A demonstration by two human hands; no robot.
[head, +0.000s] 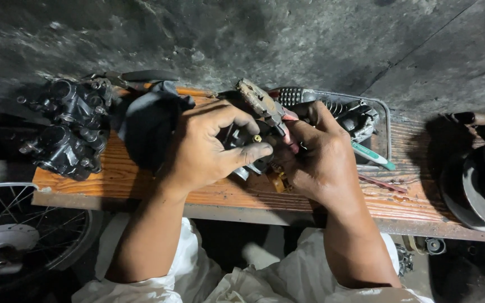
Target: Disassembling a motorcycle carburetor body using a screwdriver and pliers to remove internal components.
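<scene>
Head view: left hand (209,148) grips a small carburettor part (249,147) to steady it over the wooden board (141,174), while right hand (318,160) clenches rusty pliers (262,104) at its brass fitting (257,138).

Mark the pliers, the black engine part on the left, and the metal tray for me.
Pliers (262,104): head view, on the rusty jaws above the hands.
Black engine part (68,132): head view, on its middle body.
Metal tray (387,120): head view, on its right rim.
</scene>
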